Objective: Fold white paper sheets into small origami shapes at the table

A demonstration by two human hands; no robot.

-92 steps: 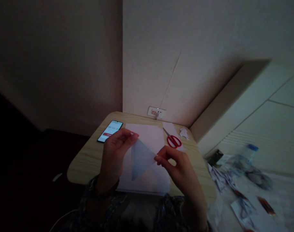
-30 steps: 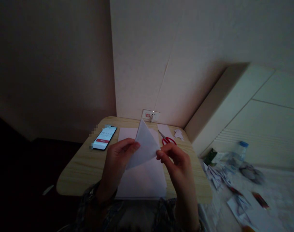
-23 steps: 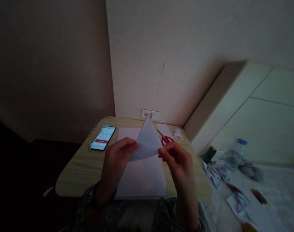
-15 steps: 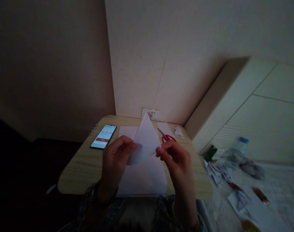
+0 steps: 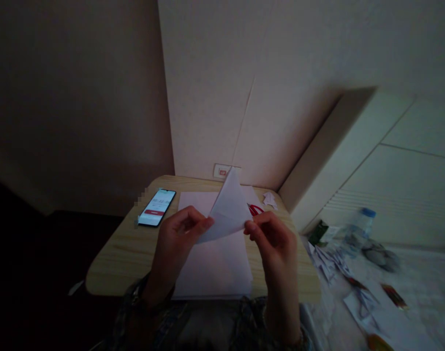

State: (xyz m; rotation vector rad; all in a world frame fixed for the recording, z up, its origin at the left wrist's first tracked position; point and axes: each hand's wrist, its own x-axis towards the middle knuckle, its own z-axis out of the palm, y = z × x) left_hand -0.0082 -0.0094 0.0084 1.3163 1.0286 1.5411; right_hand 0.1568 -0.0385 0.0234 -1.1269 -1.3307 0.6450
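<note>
A folded sheet of white paper (image 5: 228, 214), triangular with its point upward, is held between my two hands above the table. My left hand (image 5: 178, 241) pinches its left edge between thumb and fingers. At the lower right corner, my right hand (image 5: 275, 243) grips the paper with thumb and forefinger. Beneath it lies a stack of white paper (image 5: 217, 273), partly covered by the folded sheet. Red-handled scissors (image 5: 256, 209) rest just behind my right hand, their blades mostly hidden by the paper.
On the wooden table (image 5: 120, 263), a lit phone (image 5: 157, 208) lies at left and a small folded paper piece (image 5: 270, 200) at back right. A wall socket (image 5: 221, 171) sits behind. To the right, a surface holds a plastic bottle (image 5: 361, 229) and paper scraps (image 5: 328, 263).
Both hands have shifted slightly right with the folded paper, whose tip now covers the right part of the socket. The paper now hides more of the scissors.
</note>
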